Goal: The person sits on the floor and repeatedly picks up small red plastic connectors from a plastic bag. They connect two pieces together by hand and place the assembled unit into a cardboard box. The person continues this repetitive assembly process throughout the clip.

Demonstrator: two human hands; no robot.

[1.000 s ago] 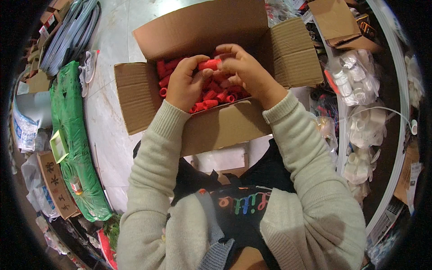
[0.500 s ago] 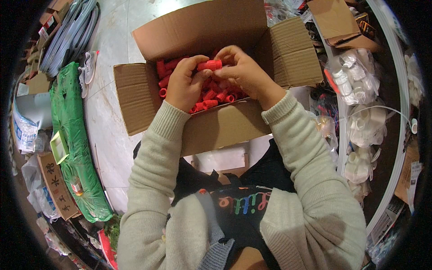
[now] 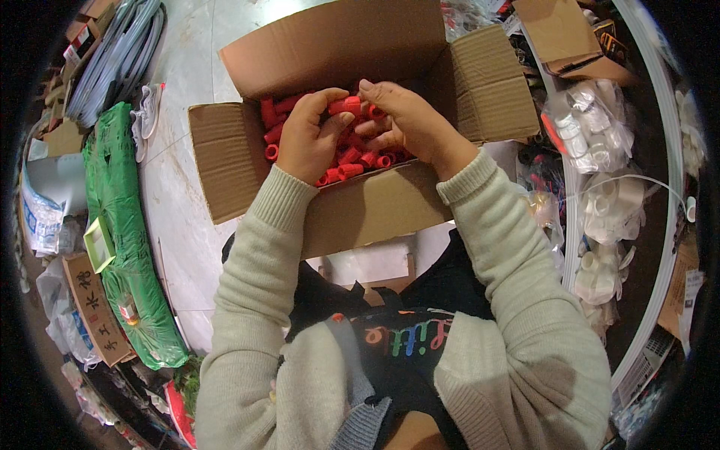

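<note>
My left hand (image 3: pixel 309 139) pinches a red plastic pipe fitting (image 3: pixel 343 106), a short tube, between thumb and fingers above the open cardboard box (image 3: pixel 375 214). Close to its right end is my right hand (image 3: pixel 412 124), thumb and fingers spread apart. Another red piece (image 3: pixel 376 112) shows between those fingers; whether they touch it, I cannot tell. Beneath both hands, several similar red fittings (image 3: pixel 349 171) lie loose in the box, partly covered by my fingers.
Box flaps stick out left (image 3: pixel 225 165) and right (image 3: pixel 491 82). On the left lie a long green wrapped bundle (image 3: pixel 124 232), white shoes (image 3: pixel 147 120) and coiled grey tubing (image 3: pixel 120 64). Bags of white fittings (image 3: pixel 592 131) line the right side.
My right hand has let go of the fitting's right end, and its thumb and fingers have spread. My left hand keeps its hold in nearly the same place.
</note>
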